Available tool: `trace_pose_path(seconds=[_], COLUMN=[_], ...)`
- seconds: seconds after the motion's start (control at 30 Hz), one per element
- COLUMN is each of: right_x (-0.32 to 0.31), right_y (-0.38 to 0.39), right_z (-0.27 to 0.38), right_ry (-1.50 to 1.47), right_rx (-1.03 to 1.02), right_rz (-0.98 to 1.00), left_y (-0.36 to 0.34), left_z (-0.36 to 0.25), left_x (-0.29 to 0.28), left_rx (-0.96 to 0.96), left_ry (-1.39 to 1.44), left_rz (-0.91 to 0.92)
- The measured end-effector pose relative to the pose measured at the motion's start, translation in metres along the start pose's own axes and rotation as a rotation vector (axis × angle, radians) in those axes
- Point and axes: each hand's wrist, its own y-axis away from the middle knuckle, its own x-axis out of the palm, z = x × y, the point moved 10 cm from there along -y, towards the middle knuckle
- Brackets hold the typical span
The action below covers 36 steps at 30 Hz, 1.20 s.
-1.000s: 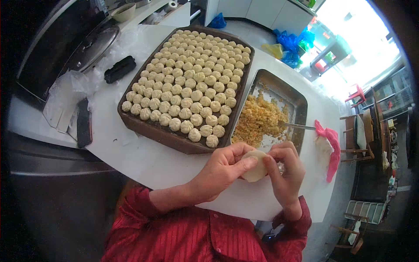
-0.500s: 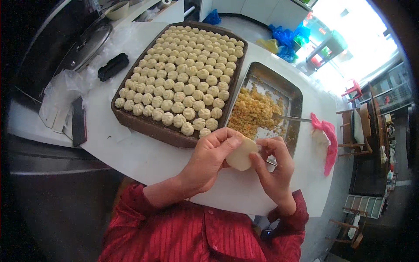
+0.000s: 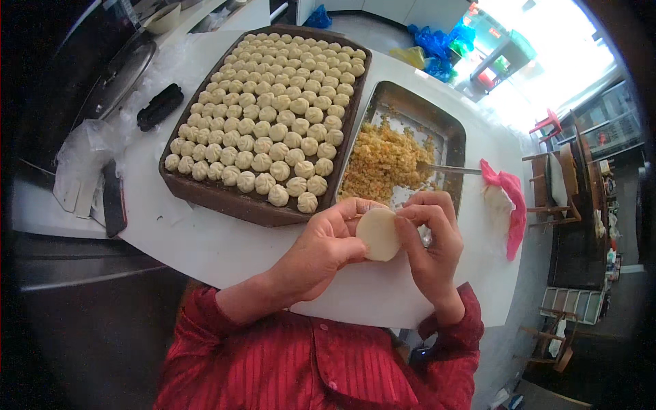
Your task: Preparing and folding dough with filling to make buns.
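A round, pale dough wrapper [image 3: 379,236] is held upright between my hands above the table's near edge. My left hand [image 3: 321,242] pinches its left side, thumb on the face turned toward me. The thumb and fingers of my right hand [image 3: 432,236] grip its upper right edge. Just beyond my hands lies a heap of crumbly yellow-orange filling [image 3: 383,164] in a metal tray [image 3: 454,137]. A metal utensil [image 3: 451,168] is stuck in the filling, its handle pointing right. To the left, many pleated buns [image 3: 263,162] stand in rows on a dark brown board [image 3: 239,210].
A pink cloth or bag [image 3: 509,188] lies at the table's right edge. On the left are a black case [image 3: 160,106], crumpled clear plastic [image 3: 85,154] and a dark flat object [image 3: 114,201]. Blue bags [image 3: 437,51] rest on the floor beyond; wooden chairs [image 3: 547,181] stand right.
My fingers have shifted around the dough wrapper; my right hand now grips higher on its edge, and its face is turned more toward me. The whole view has shifted slightly.
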Motion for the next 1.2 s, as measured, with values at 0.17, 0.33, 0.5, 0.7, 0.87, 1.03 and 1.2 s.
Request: trace_pose_path(seconds=[0.17,0.33,0.5,0.7,0.87,1.03,1.2], right_x=[-0.002,-0.006,0.004,0.000,0.000,0.001,0.006], right_y=[-0.002,-0.003,0.001,0.001,-0.001,-0.003,-0.002], right_z=[0.008,0.004,0.008,0.011,0.013,0.010,0.013], right_ry=[0.005,0.007,-0.022,0.018,0.041,0.005,0.061], right_rx=[-0.054,0.025,0.004,-0.052,-0.068,0.005,-0.027], right_rz=[-0.030,-0.047,-0.030,-0.041,0.030,0.060,0.041], left_y=[0.000,-0.001,0.002,0.005,0.005,0.003,0.002], left_z=[0.006,-0.009,-0.009,-0.011,-0.014,-0.014,-0.015], left_x=[-0.005,-0.013,-0.014,-0.006,-0.013,-0.018,-0.018], left_rx=[-0.060,0.096,0.143,0.135,0.135,0.143,0.179], left_ry=[0.023,0.037,0.005,-0.021,-0.158,-0.046,0.039], left_rz=[-0.037,-0.100,-0.140,-0.101,-0.160,-0.193,-0.184])
